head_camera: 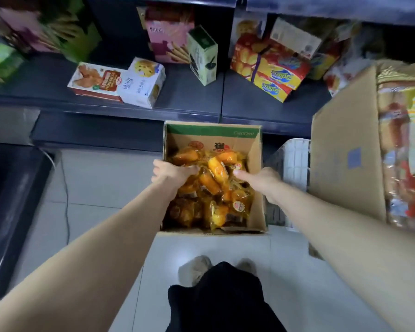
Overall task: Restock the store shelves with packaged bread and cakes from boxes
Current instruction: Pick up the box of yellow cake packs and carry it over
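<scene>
Cake packets (213, 185): small orange-yellow film-wrapped pieces, piled loose in an open cardboard box (211, 131) on the floor, just in front of the bottom shelf (189, 104). Box looked roughly half full.

Handling, my read: light, soft and crushable, with slick film. Scoop several at once from under or from the sides with light squeeze; pinching a wrapper's seal edge works for singles.

Left hand (170, 174) was in at the box's left side, fingers curled down around packets at the top of the pile. Right hand (261, 180) was in at the right side with its thumb out over the packets; its fingers were hidden, so can't tell whether it held anything.

Shelf held a few biscuit boxes (139, 85) with bare stretches between. A larger carton (345, 152) of bagged goods stood to the right, with a white crate (295, 159) between it and the box.
</scene>
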Demonstrator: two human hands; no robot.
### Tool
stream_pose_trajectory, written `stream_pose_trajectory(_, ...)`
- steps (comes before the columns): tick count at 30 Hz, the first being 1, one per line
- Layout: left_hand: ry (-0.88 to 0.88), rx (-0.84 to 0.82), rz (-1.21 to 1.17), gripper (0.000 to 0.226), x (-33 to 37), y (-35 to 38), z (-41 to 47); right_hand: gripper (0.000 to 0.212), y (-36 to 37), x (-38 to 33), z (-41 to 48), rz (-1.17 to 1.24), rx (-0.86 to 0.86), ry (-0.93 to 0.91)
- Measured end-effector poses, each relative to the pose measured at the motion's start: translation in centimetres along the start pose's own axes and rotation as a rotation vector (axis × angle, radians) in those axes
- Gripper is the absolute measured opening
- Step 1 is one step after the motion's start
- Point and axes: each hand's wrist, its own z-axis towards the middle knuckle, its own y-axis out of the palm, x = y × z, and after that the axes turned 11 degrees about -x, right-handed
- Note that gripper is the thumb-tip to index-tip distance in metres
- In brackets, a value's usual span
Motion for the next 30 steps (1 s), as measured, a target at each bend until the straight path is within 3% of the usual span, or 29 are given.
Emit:
stream_pose_trajectory(9, -0.023, -0.055, -0.053, 0.102, -5.7, 6.7, 13.8, 0.080, 4.5, 4.2, 14.9, -0.016, -0.015, 0.086)
stream_pose_trajectory(15, -0.010, -0.031, -0.058, 0.084, -9.3, 9.5, 19.2, 0.092, 8.6, 7.8, 21.5, 0.101, 0.007, 0.144)
stream_pose_trajectory(18, -0.003, 0.001, -0.074, 0.082, -10.5, 10.3, 20.0, 0.100, 10.0, 9.3, 22.7, 0.092, 0.061, 0.169)
stream_pose_trajectory(30, -0.038, 0.023, -0.065, 0.083, -10.6, 9.8, 17.8, 0.082, 9.0, 9.1, 20.9, 0.042, -0.021, 0.160)
